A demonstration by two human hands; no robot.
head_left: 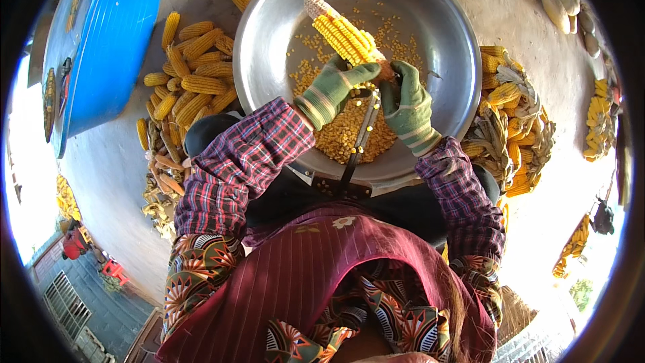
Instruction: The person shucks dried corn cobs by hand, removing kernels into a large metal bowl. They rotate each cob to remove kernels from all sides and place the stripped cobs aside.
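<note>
A yellow corn cob (pixel 345 38) slants above a wide metal basin (pixel 254 35), part of its kernels stripped off near both ends. My left hand (pixel 327 92), in a striped green knit glove, grips its lower part from the left. At the bare reddish lower end, my right hand (pixel 410 111), gloved alike, has its fingers closed around the cob. Just beneath the hands rises a narrow metal bar (pixel 359 143), dotted with loose kernels and fixed to a dark base (pixel 330 186) between my knees. Loose kernels (pixel 332 136) are heaped in the basin's near side, with more scattered farther in.
Left of the basin lies a pile of husked cobs (pixel 201 65), with stripped cobs (pixel 169 176) nearer me. Cobs with husks tied back (pixel 514 126) are stacked at the right. A large blue tub (pixel 121 35) stands far left; rounded stones (pixel 557 5) line the upper right.
</note>
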